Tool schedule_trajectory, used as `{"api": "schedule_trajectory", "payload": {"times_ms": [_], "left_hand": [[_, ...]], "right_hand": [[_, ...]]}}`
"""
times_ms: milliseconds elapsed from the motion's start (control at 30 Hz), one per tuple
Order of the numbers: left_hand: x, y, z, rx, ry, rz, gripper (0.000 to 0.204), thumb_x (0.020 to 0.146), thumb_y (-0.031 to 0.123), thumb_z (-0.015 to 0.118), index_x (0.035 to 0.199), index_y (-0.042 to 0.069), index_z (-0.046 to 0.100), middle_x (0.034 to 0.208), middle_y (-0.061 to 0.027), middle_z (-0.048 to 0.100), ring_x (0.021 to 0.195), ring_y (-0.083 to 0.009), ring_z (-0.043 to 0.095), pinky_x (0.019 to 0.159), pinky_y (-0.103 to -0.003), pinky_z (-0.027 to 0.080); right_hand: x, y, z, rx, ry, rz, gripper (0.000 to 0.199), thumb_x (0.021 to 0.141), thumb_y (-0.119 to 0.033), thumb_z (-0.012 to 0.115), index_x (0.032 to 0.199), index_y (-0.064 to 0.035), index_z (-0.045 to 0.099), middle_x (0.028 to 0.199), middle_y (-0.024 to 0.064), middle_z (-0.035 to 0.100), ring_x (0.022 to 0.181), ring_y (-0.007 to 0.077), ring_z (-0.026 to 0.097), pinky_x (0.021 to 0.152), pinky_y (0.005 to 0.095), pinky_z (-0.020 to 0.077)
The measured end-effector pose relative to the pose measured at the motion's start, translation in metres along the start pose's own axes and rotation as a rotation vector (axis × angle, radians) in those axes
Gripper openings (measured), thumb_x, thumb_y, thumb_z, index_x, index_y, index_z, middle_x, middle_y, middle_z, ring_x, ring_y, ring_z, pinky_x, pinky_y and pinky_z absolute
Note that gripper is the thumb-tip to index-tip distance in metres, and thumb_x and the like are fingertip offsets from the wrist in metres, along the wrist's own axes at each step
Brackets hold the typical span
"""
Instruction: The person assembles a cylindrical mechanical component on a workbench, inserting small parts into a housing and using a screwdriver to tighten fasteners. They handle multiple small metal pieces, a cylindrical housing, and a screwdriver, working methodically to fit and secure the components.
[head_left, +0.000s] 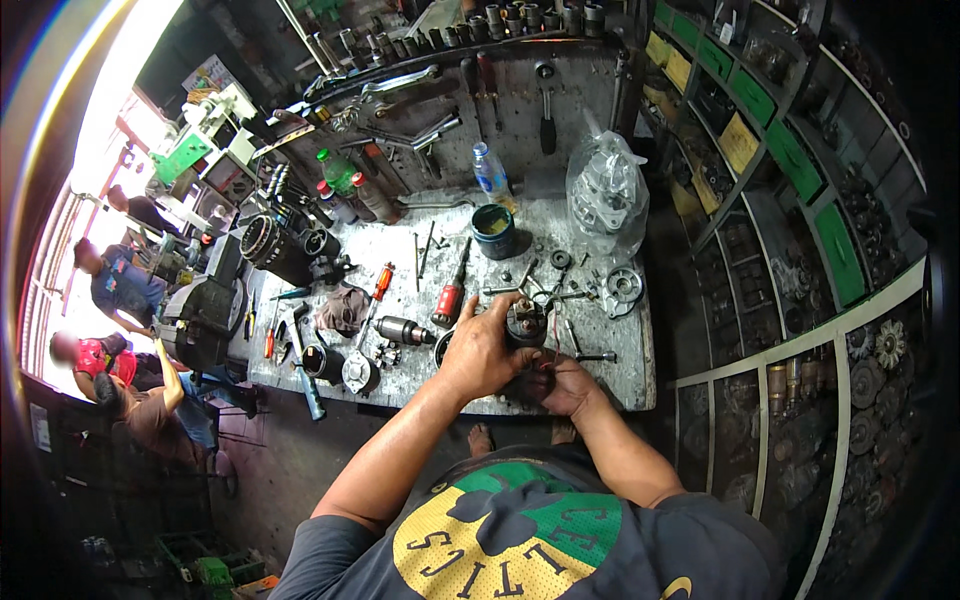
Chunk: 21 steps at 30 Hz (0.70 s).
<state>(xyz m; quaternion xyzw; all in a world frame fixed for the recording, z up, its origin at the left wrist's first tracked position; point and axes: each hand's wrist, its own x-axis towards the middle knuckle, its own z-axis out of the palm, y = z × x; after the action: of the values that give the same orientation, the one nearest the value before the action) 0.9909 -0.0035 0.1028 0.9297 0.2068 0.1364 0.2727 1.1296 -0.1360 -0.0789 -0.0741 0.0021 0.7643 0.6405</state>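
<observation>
Head: screwdrivers (452, 292) beside held motor part (524, 322).

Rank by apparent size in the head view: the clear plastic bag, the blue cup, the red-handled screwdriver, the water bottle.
1. Clear plastic bag, plainly largest.
2. Red-handled screwdriver, longest of the rest but slim.
3. Blue cup and water bottle look about alike; the bottle stands farther back, so ranking them is unsure.
</observation>
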Motion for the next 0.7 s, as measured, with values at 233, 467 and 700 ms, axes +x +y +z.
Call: {"api": "schedule_trajectory", "payload": {"times_ms": [233, 467, 700], "left_hand": [[-0.001, -0.001, 0.008, 0.080, -0.044, -0.110, 0.078, 0.083, 0.040, 0.092, 0.141, 0.001, 0.057, 0.117, -0.0242, 0.076, 0.126, -0.0442, 0.068, 0.132, -0.061, 0.027], [-0.008, 0.000, 0.007, 0.084, 0.036, -0.063, 0.083, 0.081, 0.036, 0.091, 0.144, -0.001, 0.052, 0.124, -0.0247, 0.072, 0.132, -0.0430, 0.065, 0.133, -0.067, 0.023], [-0.008, -0.002, 0.009, 0.009, 0.065, -0.051, 0.079, 0.077, 0.028, 0.093, 0.138, 0.000, 0.051, 0.129, -0.0256, 0.071, 0.134, -0.0445, 0.064, 0.132, -0.069, 0.023]], "right_hand": [[-0.001, -0.006, -0.011, -0.055, -0.008, 0.028, 0.022, 0.102, -0.017, 0.067, 0.119, -0.0050, 0.074, 0.086, 0.0013, 0.067, 0.068, 0.0131, 0.057, 0.065, 0.0299, 0.0518], [0.005, 0.000, -0.004, -0.068, 0.441, -0.007, 0.021, 0.103, -0.031, 0.069, 0.089, -0.0162, 0.069, 0.069, -0.0007, 0.055, 0.057, 0.0128, 0.047, 0.051, 0.0289, 0.0411], [0.009, -0.001, 0.005, -0.001, 0.343, 0.030, 0.027, 0.111, -0.039, 0.061, 0.095, -0.0182, 0.067, 0.072, -0.0019, 0.051, 0.060, 0.0128, 0.048, 0.051, 0.0297, 0.0404]]}}
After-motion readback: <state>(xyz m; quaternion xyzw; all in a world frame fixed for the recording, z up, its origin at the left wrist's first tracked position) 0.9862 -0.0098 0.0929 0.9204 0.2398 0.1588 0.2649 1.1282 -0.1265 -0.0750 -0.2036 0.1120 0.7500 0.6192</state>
